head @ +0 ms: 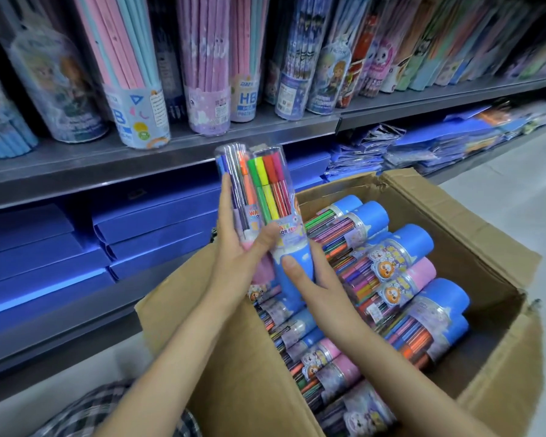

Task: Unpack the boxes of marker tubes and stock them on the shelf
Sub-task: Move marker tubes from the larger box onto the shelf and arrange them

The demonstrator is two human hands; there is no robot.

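At the near edge, low and left, a patch of your checked clothing point(120, 411) shows, and your 2 bare forearms reach forward from it over the open cardboard box point(234, 357). The box sits on the pale floor point(517, 190) in front of the shelving, flaps folded out, packed with marker tubes point(401, 279) lying on their sides, blue and pink bases pointing right and far. Above the box's far left corner you hold 2 tubes upright, side by side and touching. Your left hand point(237, 244) wraps the pink-based tube point(234, 190), fingers up its left side and the thumb pressed across onto the neighbouring tube's label. Your right hand point(303, 272) grips the blue-based tube point(271, 197) at its base, thumb on the front, fingers curled behind. Beyond them, the lower shelf point(76, 298) holds flat blue folders point(38, 247) on the left and blue plastic packets point(423, 146) on the right. Farthest, the grey upper shelf point(139, 162) carries a row of clear pencil tubes point(133, 74), leaning.
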